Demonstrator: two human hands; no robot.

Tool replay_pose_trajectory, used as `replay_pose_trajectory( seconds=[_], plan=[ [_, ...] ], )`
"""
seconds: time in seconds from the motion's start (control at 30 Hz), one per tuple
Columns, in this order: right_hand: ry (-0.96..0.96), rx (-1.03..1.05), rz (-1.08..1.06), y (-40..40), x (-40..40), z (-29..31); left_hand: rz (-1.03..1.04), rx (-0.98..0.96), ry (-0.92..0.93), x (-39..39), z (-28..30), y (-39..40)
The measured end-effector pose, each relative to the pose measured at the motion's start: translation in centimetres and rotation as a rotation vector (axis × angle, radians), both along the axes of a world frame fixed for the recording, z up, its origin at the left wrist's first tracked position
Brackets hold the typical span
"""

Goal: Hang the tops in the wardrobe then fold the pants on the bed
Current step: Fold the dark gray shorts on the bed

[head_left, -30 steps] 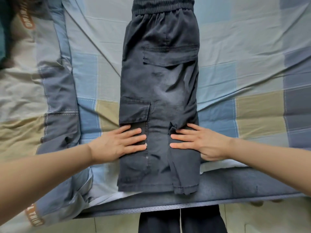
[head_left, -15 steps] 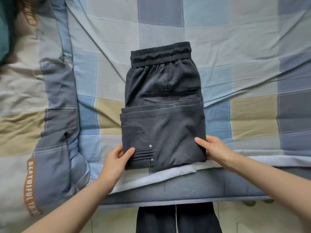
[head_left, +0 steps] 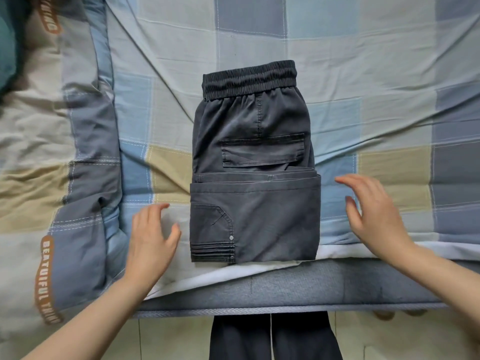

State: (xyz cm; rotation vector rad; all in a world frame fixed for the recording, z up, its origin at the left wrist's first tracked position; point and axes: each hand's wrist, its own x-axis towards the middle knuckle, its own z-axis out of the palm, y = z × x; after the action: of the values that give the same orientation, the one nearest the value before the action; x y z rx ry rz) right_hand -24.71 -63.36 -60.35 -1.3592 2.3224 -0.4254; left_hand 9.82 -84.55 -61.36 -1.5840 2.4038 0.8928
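The pants [head_left: 253,178] lie on the bed [head_left: 389,81] near its front edge, waistband away from the person, with the leg section folded up over the lower half so that its hems sit just below the back pocket flap. Half a second earlier both hands gripped the sides of this fold; a second earlier the legs lay at full length under flat palms. Now the left hand [head_left: 150,240] and the right hand [head_left: 374,216] are off the fabric, one on each side, fingers spread and loosely bent, holding nothing. The first fold is therefore judged complete and released. The bundle remains long, so one more fold toward the waistband probably remains. A rumpled quilt [head_left: 52,178] lies at the left
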Motion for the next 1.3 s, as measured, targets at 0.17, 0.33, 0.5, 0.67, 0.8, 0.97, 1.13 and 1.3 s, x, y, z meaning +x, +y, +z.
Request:
replay_pose_trajectory(
  seconds=[0.17,0.33,0.5,0.67,0.8,0.97,1.13,1.3],
  plan=[
    [0.519,0.097,0.987,-1.5,0.2,-0.2,-1.248,-0.416,-0.039,-1.0,-1.2,-3.1],
    [0.76,0.065,1.356,-4.3,-0.2,-4.0,-1.776,-0.452,-0.012,-4.6,-4.1,-5.1],
    [0.752,0.141,1.319,-5.2,-1.3,-6.2,-1.773,-0.47,-0.058,-6.4,-5.5,-7.4],
    [0.647,0.138,1.289,-5.7,-1.4,-6.3,-1.632,-0.421,-0.096,-5.4,-5.7,-6.6],
    [0.547,0.195,1.247,-5.5,-1.2,-5.6,-1.573,-0.384,-0.156,-5.0,-5.1,-5.7],
    [0.339,0.286,1.294,-3.8,-0.1,-2.9,-1.611,-0.198,-0.171,-4.4,-2.8,-4.2],
    [-0.242,0.466,1.119,0.4,1.6,0.2,-1.537,0.041,0.032,-1.5,-0.5,-0.3],
    [-1.062,0.175,-0.032,0.9,2.0,2.6,-0.431,0.614,0.155,-1.1,1.3,0.9]
  ],
)
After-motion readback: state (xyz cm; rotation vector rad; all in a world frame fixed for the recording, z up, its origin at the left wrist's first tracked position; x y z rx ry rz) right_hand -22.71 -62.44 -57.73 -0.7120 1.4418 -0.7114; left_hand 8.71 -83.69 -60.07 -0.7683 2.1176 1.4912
